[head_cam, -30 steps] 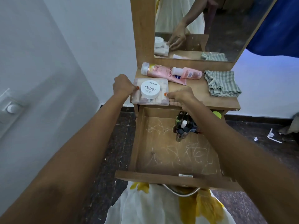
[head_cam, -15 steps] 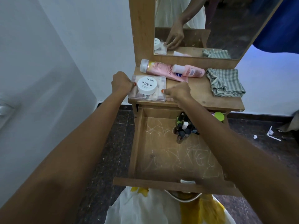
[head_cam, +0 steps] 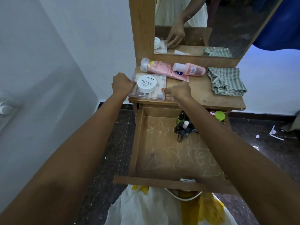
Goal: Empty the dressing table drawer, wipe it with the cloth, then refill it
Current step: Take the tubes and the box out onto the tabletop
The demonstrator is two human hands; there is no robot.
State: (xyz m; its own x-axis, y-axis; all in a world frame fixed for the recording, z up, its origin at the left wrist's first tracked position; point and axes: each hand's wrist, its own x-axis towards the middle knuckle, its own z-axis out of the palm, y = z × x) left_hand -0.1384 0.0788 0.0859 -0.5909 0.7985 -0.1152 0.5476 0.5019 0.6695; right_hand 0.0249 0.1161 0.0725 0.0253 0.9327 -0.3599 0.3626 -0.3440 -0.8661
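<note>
The wooden drawer stands pulled out below the dressing table top, its floor marked with chalk scribbles. A cluster of nail polish bottles and a green-capped jar stay at its back right. A clear plastic box with a white nail polish remover tub on it rests on the top's left end. My left hand grips the box's left side and my right hand its right side. The striped green cloth lies folded at the right.
Two pink bottles lie behind the box, under the mirror. A white wall stands close on the left. Paper scraps lie on the dark floor at the right. My white and yellow garment hangs below the drawer front.
Both hands have set the clear box further onto the table top, away from its front edge. The view has shifted slightly.
</note>
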